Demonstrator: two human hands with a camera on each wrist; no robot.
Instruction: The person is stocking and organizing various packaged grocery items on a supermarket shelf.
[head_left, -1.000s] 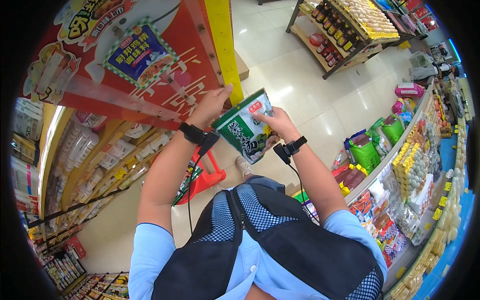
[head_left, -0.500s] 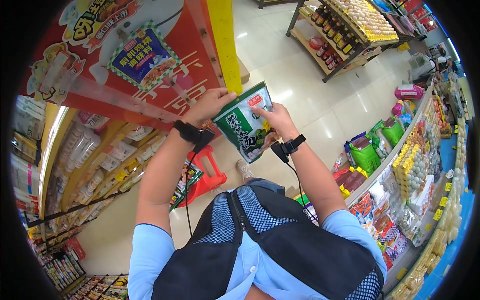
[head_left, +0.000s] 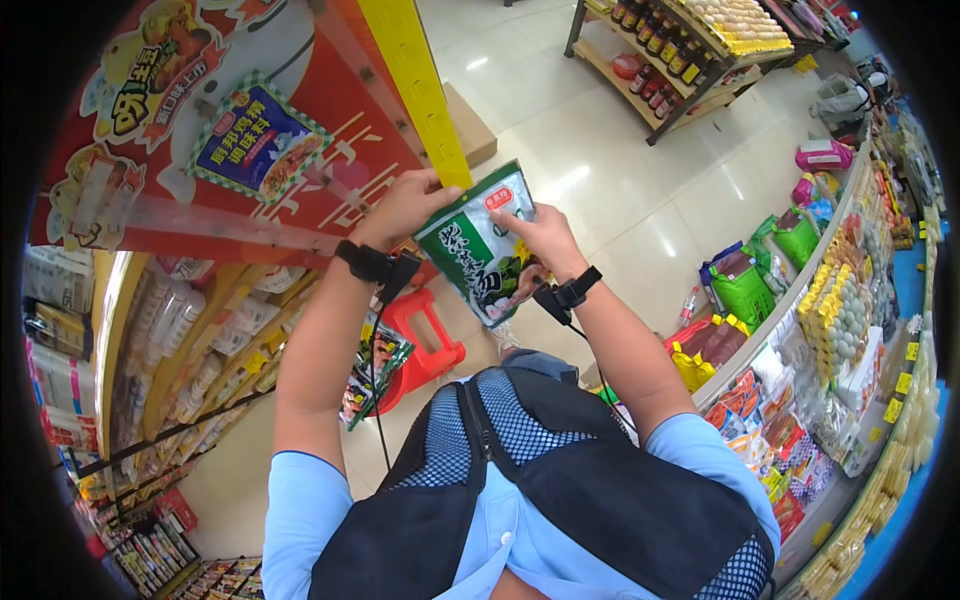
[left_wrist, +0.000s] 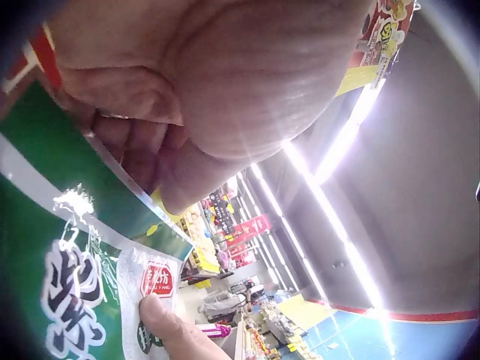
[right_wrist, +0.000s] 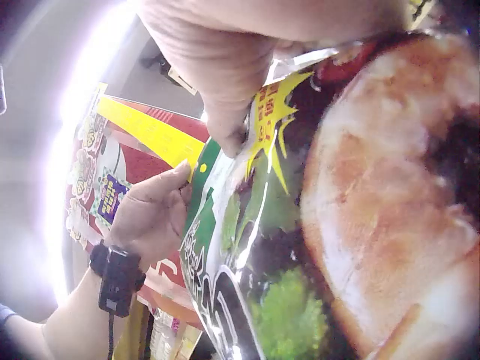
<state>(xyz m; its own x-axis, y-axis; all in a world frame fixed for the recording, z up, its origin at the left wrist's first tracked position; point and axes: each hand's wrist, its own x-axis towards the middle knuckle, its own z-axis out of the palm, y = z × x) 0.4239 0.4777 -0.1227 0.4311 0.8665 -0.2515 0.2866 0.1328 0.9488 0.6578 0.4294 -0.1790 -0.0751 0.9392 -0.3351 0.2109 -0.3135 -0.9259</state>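
1. Head view: The packet [head_left: 482, 245] is at the centre of the frame, tilted, with its printed front facing up. The left hand [head_left: 408, 208] pinches its upper-left edge beside the lower end of the yellow strip [head_left: 415, 90]. The right hand [head_left: 548, 242] grips its right edge, thumb on the front face. The red panel [head_left: 340, 110] occupies the upper left of the frame; the red plastic item [head_left: 425, 335] is below the packet, slightly left. The bottle rack [head_left: 670, 60] is at the upper right.
2. Left wrist view: The packet fills the lower left. The left hand spans the top, fingers curled at the packet edge. The right thumb presses near the red logo [left_wrist: 157, 279], lower centre.
3. Right wrist view: The packet covers the centre and right. The right hand, at the top, pinches its edge. The left hand, left of centre, meets the green edge.
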